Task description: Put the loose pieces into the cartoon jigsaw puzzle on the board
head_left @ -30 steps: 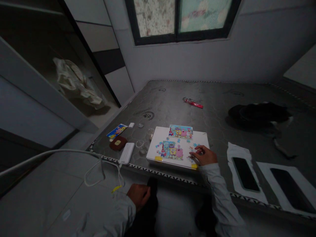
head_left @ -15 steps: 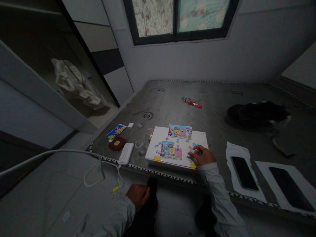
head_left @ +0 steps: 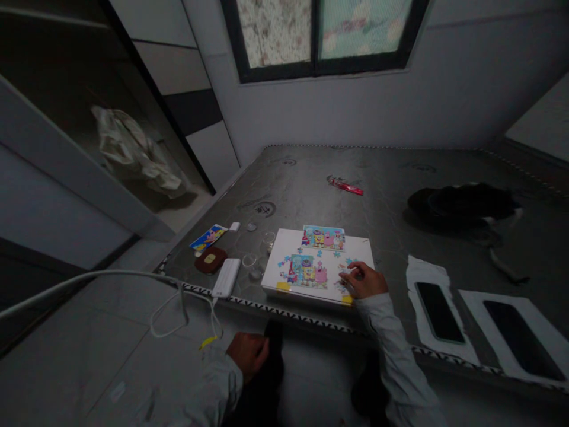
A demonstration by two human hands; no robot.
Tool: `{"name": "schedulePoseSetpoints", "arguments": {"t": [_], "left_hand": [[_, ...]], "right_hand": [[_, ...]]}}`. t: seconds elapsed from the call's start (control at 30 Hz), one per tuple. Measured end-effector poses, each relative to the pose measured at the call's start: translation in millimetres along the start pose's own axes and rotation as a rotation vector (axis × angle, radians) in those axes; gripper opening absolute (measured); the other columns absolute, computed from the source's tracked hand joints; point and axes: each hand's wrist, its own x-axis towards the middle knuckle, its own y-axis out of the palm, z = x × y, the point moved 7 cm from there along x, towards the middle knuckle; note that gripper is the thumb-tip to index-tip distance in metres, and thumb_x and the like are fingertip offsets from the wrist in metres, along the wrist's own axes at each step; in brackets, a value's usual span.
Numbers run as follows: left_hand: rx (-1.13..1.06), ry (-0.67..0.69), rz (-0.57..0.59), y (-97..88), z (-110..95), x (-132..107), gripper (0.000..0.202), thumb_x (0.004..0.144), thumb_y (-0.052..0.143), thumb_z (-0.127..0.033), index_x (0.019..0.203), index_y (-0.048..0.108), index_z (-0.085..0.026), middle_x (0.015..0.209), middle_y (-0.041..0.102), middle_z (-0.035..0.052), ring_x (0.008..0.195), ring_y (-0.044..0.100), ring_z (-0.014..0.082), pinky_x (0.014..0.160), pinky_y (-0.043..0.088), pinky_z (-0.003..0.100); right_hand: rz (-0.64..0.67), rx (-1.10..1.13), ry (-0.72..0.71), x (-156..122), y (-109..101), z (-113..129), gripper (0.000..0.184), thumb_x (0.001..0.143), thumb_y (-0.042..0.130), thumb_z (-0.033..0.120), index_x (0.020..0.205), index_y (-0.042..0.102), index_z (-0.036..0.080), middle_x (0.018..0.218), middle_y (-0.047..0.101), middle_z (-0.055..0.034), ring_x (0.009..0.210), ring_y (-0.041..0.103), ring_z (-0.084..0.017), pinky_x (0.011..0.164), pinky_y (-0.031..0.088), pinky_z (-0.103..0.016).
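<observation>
My right hand [head_left: 367, 281] is over the right side of a white box [head_left: 271, 270], its thumb and forefinger closed on what looks like a small jigsaw piece [head_left: 343, 275]. Left of it on the box lies a partly joined jigsaw puzzle [head_left: 306, 273] with cartoon figures. Loose pieces [head_left: 320, 254] are scattered around it. A matching picture card [head_left: 323, 238] rests along the far edge of the box. Below the table edge, my left hand [head_left: 249, 353] is curled closed near my leg, with nothing visible in it.
A white power bank [head_left: 227, 277] with a cable, a brown case [head_left: 210, 260], a blue-yellow card [head_left: 208, 236] and clear round containers [head_left: 249, 261] lie left of the box. Two phones [head_left: 440, 311] on white sheets lie right. Farther back are a red packet [head_left: 347, 187] and a dark bundle [head_left: 462, 204].
The view has shifted very slightly. Both hands and the puzzle pieces stay in almost the same places.
</observation>
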Motion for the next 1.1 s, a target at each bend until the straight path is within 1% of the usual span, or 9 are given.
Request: {"name": "schedulePoseSetpoints", "arguments": {"t": [0.13, 0.33, 0.47, 0.8, 0.97, 1.1], "left_hand": [[-0.002, -0.008, -0.007, 0.2, 1.4, -0.7, 0.048, 0.098, 0.032, -0.031, 0.065, 0.065, -0.019, 0.064, 0.069, 0.0056, 0.059, 0.064, 0.0152, 0.057, 0.031, 0.030], [-0.004, -0.005, -0.011, -0.8, 0.6, -1.4, 0.049, 0.097, 0.031, -0.030, 0.065, 0.066, -0.019, 0.063, 0.069, 0.0055, 0.058, 0.063, 0.0156, 0.056, 0.030, 0.030], [-0.006, -0.007, -0.009, -3.7, -1.2, -0.9, 0.048, 0.097, 0.032, -0.030, 0.066, 0.066, -0.020, 0.064, 0.069, 0.0058, 0.059, 0.064, 0.0157, 0.057, 0.032, 0.030], [-0.007, -0.011, 0.003, -3.8, -1.8, 1.0, 0.049, 0.097, 0.031, -0.030, 0.066, 0.067, -0.020, 0.064, 0.070, 0.0058, 0.060, 0.064, 0.0158, 0.057, 0.032, 0.030], [-0.007, -0.021, 0.005, -2.3, -0.6, 1.0, 0.049, 0.097, 0.031, -0.031, 0.065, 0.067, -0.019, 0.064, 0.070, 0.0078, 0.060, 0.065, 0.0175, 0.057, 0.032, 0.030], [-0.025, -0.019, 0.008, -1.3, -0.4, 0.0, 0.050, 0.098, 0.030, -0.031, 0.065, 0.066, -0.019, 0.065, 0.070, 0.0073, 0.060, 0.064, 0.0170, 0.057, 0.032, 0.030]], "right_hand": [[0.002, -0.005, 0.006, 1.9, 1.5, -2.1, 0.032, 0.068, 0.070, 0.053, 0.082, 0.067, 0.025, 0.063, 0.066, 0.0015, 0.061, 0.062, -0.020, 0.058, 0.041, -0.032], [0.005, -0.009, 0.000, 0.9, 1.5, 1.6, 0.032, 0.069, 0.068, 0.054, 0.083, 0.067, 0.025, 0.063, 0.067, 0.0012, 0.066, 0.065, -0.021, 0.062, 0.042, -0.033], [-0.006, -0.018, -0.002, 0.1, 1.6, 2.8, 0.030, 0.070, 0.068, 0.053, 0.082, 0.067, 0.026, 0.063, 0.067, 0.0013, 0.064, 0.065, -0.021, 0.063, 0.042, -0.034], [0.025, -0.021, -0.028, 0.7, 2.8, 3.1, 0.032, 0.064, 0.073, 0.054, 0.078, 0.067, 0.026, 0.066, 0.069, 0.0017, 0.067, 0.066, -0.022, 0.066, 0.045, -0.036], [0.026, -0.023, -0.032, 1.5, 2.6, 2.9, 0.032, 0.065, 0.072, 0.054, 0.077, 0.066, 0.026, 0.066, 0.069, 0.0014, 0.067, 0.066, -0.022, 0.065, 0.044, -0.035], [0.016, -0.028, -0.036, 1.1, 3.8, 0.2, 0.035, 0.064, 0.071, 0.057, 0.076, 0.064, 0.025, 0.065, 0.068, 0.0018, 0.066, 0.066, -0.021, 0.066, 0.043, -0.035]]}}
